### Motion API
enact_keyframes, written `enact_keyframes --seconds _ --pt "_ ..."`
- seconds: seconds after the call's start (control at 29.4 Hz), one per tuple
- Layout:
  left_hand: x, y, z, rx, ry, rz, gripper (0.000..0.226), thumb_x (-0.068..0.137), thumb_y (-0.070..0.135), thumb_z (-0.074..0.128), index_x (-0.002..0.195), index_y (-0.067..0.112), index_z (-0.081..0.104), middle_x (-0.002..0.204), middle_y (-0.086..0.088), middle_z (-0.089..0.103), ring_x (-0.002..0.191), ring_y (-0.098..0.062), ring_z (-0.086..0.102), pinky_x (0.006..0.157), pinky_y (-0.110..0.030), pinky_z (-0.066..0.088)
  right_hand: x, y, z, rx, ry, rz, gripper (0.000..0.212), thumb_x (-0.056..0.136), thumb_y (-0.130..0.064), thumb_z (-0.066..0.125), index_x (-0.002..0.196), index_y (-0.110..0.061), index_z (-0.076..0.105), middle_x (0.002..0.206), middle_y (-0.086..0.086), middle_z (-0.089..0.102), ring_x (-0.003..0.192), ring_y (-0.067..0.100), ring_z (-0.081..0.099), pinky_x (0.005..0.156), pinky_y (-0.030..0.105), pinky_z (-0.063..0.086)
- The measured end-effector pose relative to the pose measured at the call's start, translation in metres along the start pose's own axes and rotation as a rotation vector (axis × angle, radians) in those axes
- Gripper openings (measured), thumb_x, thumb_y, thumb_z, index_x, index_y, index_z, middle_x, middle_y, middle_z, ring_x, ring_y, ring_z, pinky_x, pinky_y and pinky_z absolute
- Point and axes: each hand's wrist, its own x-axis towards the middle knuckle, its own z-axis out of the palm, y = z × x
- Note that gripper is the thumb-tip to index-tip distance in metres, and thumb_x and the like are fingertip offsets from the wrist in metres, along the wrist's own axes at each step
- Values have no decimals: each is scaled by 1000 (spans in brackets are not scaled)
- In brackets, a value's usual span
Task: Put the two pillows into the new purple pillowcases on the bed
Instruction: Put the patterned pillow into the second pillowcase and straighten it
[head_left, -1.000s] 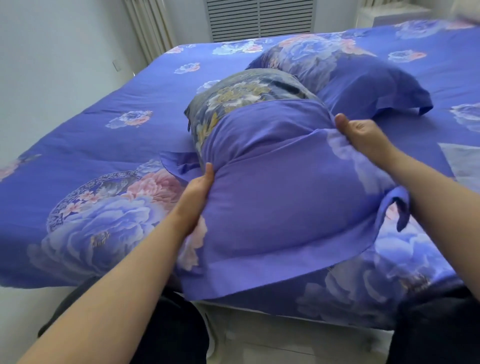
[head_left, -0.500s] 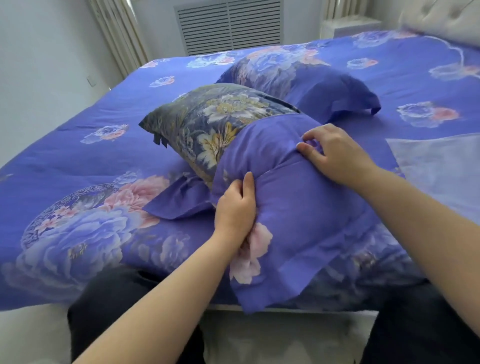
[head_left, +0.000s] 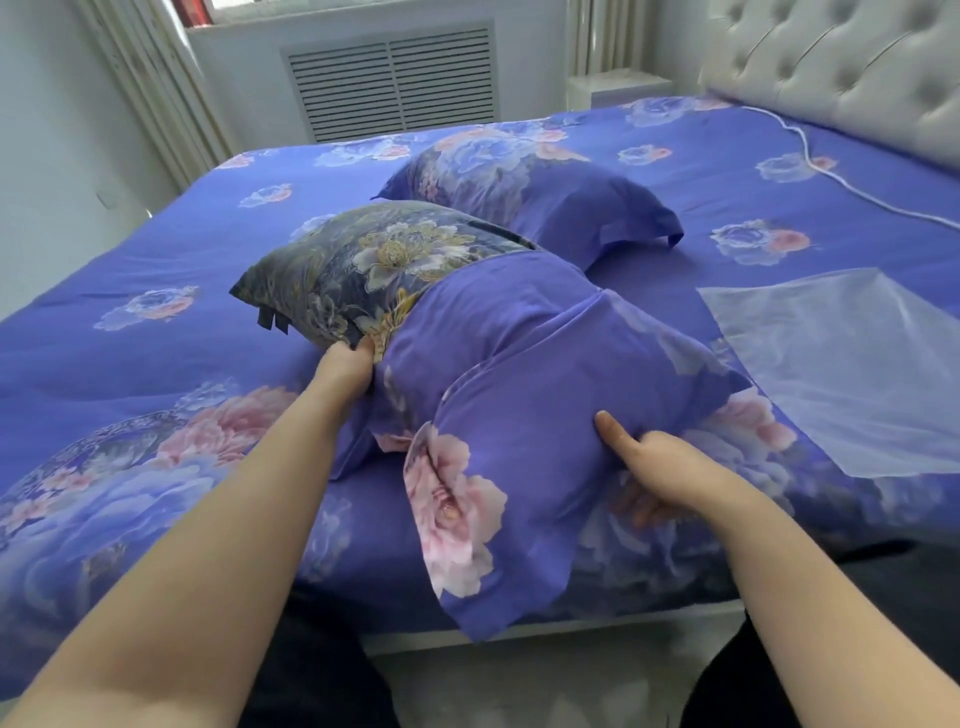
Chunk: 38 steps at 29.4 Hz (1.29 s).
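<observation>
At frame centre, a dark floral pillow (head_left: 374, 265) is lying half inside a purple flower-printed pillowcase (head_left: 519, 374) on the bed's purple floral cover (head_left: 156, 260). The left hand (head_left: 345, 366) is apparently gripping the case's opening edge beside the pillow; its fingertips are hidden. The right hand (head_left: 660, 467) is clutching the case's lower end.

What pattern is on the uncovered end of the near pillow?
Dark grey-blue with gold and white flowers; head view.

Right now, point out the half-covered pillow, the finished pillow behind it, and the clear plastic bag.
half-covered pillow (head_left: 374, 265), head view, its bare dark floral top.
finished pillow (head_left: 561, 192), head view, its purple middle.
clear plastic bag (head_left: 841, 364), head view, its flat centre.
</observation>
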Motion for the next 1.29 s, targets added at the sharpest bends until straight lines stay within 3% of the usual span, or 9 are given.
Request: enact_keyframes --seconds 0.17,0.27,0.44,0.54,0.65,0.75,0.95,1.12,1.29 --pt "-49 -7 6 -88 190 200 38 101 21 36 107 -13 53 115 -33 55 108 -41 52 83 -38 36 23 -14 3 463 61 -213 99 57 -82 60 116 -3 60 107 4 69 94 21 68 84 43 56" --pt "-85 -2 19 -149 305 320 36 101 18 37 94 -13 55 102 -34 60 98 -42 56 74 -35 31 41 -16 -30 540 191 -294 72 81 -61 57 127 -7 53 121 2 63 103 10 61 93 30 50" --pt "-126 -9 62 -55 109 346 39 101 30 39 94 -3 58 101 -27 64 97 -40 58 71 -35 36 103 16 -82 271 277 -47 126 43 -102 34 115 -2 61 122 22 60 107 29 59 97 44 47" --pt "-132 -22 77 166 47 277 41 101 38 35 93 4 57 104 -21 64 99 -38 57 71 -36 38 97 20 -74 -12 264 78 100 72 -88 21 134 -16 52 140 15 48 124 35 49 103 43 41" --pt "-146 -21 84 288 159 606 33 99 38 40 82 14 56 89 -8 66 83 -31 61 59 -34 36 88 22 -68 -84 289 46 74 87 -73 23 144 -27 37 150 8 36 134 30 39 110 41 34" --pt "-154 -10 95 177 226 835 27 95 36 48 100 15 64 95 4 67 84 -15 63 65 -28 46 103 32 -70 56 232 48 105 59 -95 32 142 -32 39 151 -2 35 138 19 35 112 40 32" --pt "-141 19 101 -214 -13 259 40 90 42 57 113 10 55 96 4 60 92 -16 59 76 -25 40 115 44 -65 157 251 31 132 30 -104 32 140 -32 40 146 -3 40 127 26 47 100 45 46" --pt "-140 32 116 -233 -24 250 27 92 37 57 95 10 55 88 0 61 82 -23 56 68 -27 38 97 11 -63 -81 273 60 80 89 -66 37 137 -4 44 137 18 48 119 36 51 94 37 46" --pt "-139 38 110 -309 136 360 16 93 20 56 79 14 50 68 8 50 61 -10 46 52 -16 33 91 -4 -72 -273 219 4 40 99 -31 43 119 0 58 119 24 59 109 37 55 85 32 41"
